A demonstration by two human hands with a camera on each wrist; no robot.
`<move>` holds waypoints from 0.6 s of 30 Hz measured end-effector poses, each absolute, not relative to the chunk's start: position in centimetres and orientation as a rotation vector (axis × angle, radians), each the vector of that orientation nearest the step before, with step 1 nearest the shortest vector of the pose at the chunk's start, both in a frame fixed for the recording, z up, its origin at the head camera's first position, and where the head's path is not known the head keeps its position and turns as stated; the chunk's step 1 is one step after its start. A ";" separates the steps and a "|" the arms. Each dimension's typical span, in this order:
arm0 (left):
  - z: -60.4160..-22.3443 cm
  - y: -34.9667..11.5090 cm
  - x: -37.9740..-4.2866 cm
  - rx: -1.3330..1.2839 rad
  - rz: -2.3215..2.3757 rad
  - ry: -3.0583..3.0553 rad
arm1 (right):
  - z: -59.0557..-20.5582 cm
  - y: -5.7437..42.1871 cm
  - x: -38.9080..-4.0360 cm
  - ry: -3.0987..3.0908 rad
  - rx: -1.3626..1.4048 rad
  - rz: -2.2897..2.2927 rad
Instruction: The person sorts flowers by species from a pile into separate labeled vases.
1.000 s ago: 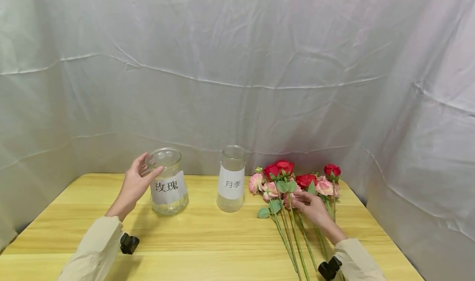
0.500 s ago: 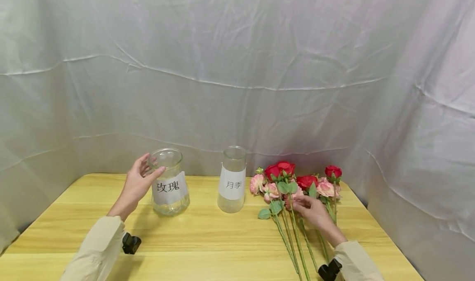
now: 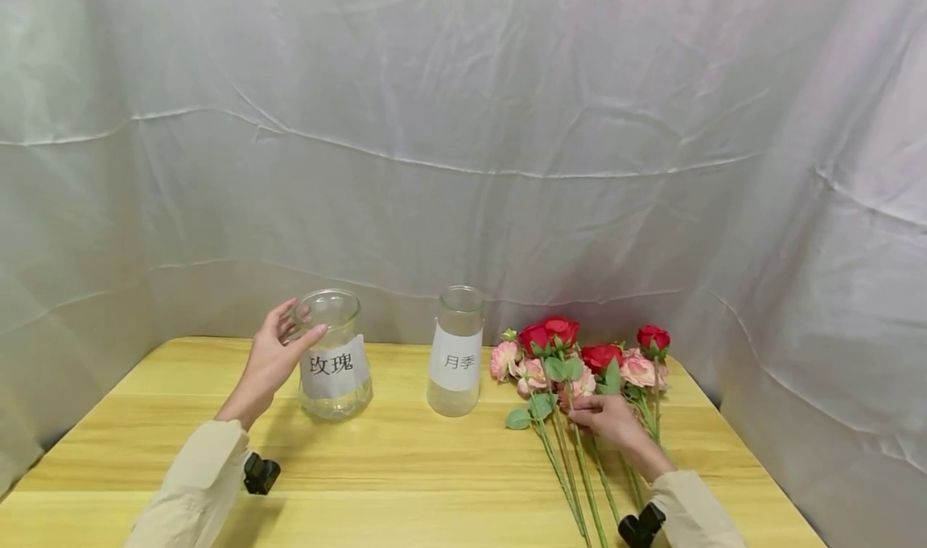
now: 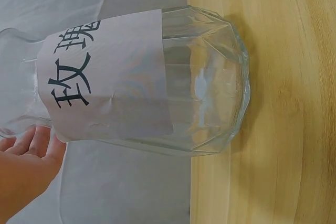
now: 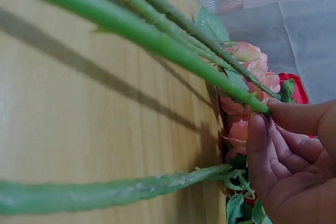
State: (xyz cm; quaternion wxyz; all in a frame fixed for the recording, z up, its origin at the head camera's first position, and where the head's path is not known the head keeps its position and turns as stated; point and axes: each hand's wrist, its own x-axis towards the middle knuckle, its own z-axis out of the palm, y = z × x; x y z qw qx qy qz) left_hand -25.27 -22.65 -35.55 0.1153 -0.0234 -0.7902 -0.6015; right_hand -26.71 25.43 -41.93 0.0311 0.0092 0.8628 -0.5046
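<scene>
My left hand (image 3: 271, 359) cups the neck of a wide clear glass vase (image 3: 336, 407), thumb in front and fingers round its left side. The vase stands upright, and its white label (image 4: 110, 77) bears two black characters. On the right, my right hand (image 3: 611, 423) pinches the green stem (image 5: 194, 69) of a red rose (image 3: 560, 331) between thumb and index finger. The rose lies among other red roses and pink flowers (image 3: 531, 375). In the right wrist view my fingertips (image 5: 260, 129) meet at this stem; the blooms behind are partly hidden.
A narrower clear glass vase (image 3: 455, 403) with a white label stands between the left vase and the flowers. Several long stems (image 3: 561, 480) reach toward the front of the wooden table (image 3: 376, 484). Grey cloth (image 3: 434, 170) hangs behind and on both sides.
My right hand has moved slightly down along the stem, and its thumb and finger have come together on it. The left hand stays at the wide vase. The view shifts slightly.
</scene>
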 end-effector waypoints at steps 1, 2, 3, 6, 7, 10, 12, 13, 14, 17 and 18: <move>-35.6 -22.6 -25.3 -0.071 -1.763 -2.314 | -41.9 25.5 -26.7 2.656 0.026 -1.561; -35.6 -22.6 -25.2 -0.073 -1.764 -2.312 | -41.9 25.6 -26.7 2.655 0.030 -1.564; -35.6 -22.6 -25.2 -0.075 -1.764 -2.311 | -41.8 25.6 -26.7 2.653 0.024 -1.561; -35.6 -22.7 -25.3 -0.078 -1.769 -2.301 | -41.6 25.8 -26.6 2.638 0.016 -1.573; -35.6 -22.6 -25.3 -0.078 -1.770 -2.299 | -41.4 25.8 -26.5 2.634 0.012 -1.575; -35.6 -22.6 -25.3 -0.077 -1.770 -2.296 | -41.1 26.0 -26.4 2.617 0.001 -1.601; -35.6 -22.6 -25.4 -0.076 -1.770 -2.298 | -41.0 26.1 -26.3 2.615 -0.006 -1.613; -35.6 -22.7 -25.4 -0.074 -1.770 -2.299 | -41.0 26.2 -26.3 2.613 -0.012 -1.620; -35.6 -22.7 -25.4 -0.073 -1.771 -2.301 | -40.9 26.3 -26.2 2.608 -0.015 -1.629; -35.7 -22.7 -25.4 -0.071 -1.775 -2.303 | -40.7 26.6 -26.0 2.582 -0.043 -1.658; -35.7 -22.6 -25.4 -0.072 -1.776 -2.303 | -40.5 26.7 -26.0 2.561 -0.050 -1.675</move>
